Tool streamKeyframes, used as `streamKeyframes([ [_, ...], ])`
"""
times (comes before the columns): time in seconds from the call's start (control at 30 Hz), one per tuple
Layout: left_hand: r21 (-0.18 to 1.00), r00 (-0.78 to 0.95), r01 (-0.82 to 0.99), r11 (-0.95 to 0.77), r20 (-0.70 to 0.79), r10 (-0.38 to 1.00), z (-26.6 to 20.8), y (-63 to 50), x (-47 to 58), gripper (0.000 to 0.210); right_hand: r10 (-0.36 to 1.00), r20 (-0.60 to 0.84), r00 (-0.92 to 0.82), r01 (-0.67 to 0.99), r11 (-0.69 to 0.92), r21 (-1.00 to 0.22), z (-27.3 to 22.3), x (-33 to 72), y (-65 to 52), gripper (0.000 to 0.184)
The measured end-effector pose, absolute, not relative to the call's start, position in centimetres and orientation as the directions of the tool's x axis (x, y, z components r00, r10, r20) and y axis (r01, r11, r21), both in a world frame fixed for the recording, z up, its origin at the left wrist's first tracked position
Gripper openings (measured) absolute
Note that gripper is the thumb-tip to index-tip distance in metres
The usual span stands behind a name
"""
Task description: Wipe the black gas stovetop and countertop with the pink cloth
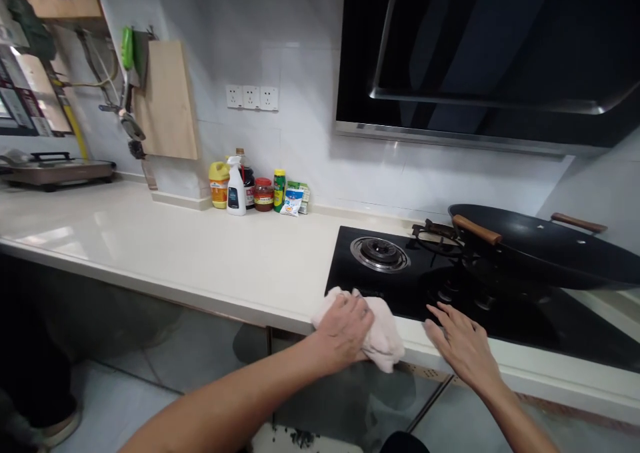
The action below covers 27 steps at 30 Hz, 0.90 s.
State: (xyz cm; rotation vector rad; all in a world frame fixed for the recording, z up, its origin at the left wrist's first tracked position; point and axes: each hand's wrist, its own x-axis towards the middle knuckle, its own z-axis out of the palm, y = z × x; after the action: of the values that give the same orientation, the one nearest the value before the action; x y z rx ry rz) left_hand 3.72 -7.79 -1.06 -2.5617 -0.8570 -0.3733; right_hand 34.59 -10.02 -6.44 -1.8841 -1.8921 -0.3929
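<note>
A pale pink cloth (384, 336) lies bunched under my left hand (346, 326), whose fingers curl over it at the front left corner of the black gas hob (400, 298). Part of the cloth hangs past the counter's front edge. My right hand (463, 343) holds nothing; its fingers are apart near the hob's front edge, close to the control knobs (447, 292). The left burner (380, 253) is bare, without a pan support. On the hob's right side rests a large black wok (545, 246) with wooden handles.
Along the wall stand a white spray bottle (235, 190), a yellow jug (219, 186), a red-lidded jar (263, 195) and small packets (293, 202). A range hood (475, 60) overhangs the hob. An electric pan (57, 172) sits far left. Another person's leg (37, 346) shows at lower left.
</note>
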Motion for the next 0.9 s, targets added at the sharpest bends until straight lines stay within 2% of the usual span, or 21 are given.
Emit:
streamKeyframes([
  [0.17,-0.286,0.829,0.526,-0.801,0.383,0.408,-1.7,-8.9,13.5,0.054,0.857,0.515,0.012,0.975,0.105,-0.198,-6.2,35.2,-10.1,0.056],
  [0.3,-0.258,0.823,0.503,-0.825,0.433,0.367,-1.4,-9.3,15.4,0.041,0.869,0.491,0.051,0.941,0.123,-0.316,-6.2,35.7,-10.2,0.057],
  [0.43,-0.193,0.805,0.489,-0.851,0.475,0.355,-1.6,-8.6,11.8,0.025,0.847,0.532,0.028,0.954,0.135,-0.266,-6.5,35.6,-10.1,0.056],
  [0.63,0.0,0.655,0.669,-0.744,0.472,0.59,-1.0,-6.5,4.6,0.027,0.829,0.559,0.01,0.967,0.135,-0.218,-6.7,35.2,-10.1,0.052],
  [0.73,0.147,0.458,0.807,-0.573,0.458,0.762,0.7,-4.8,2.2,0.02,0.827,0.562,0.012,0.97,0.128,-0.209,-6.6,35.1,-10.0,0.052],
  [0.83,0.213,0.267,0.891,-0.401,0.47,0.842,2.1,-3.0,1.3,0.041,0.818,0.575,0.008,0.973,0.127,-0.194,-6.5,35.0,-10.0,0.052],
  [0.9,0.173,0.297,0.898,-0.405,0.442,0.847,2.3,-2.1,1.5,0.064,0.817,0.577,0.009,0.974,0.123,-0.19,-6.5,34.9,-10.0,0.051],
])
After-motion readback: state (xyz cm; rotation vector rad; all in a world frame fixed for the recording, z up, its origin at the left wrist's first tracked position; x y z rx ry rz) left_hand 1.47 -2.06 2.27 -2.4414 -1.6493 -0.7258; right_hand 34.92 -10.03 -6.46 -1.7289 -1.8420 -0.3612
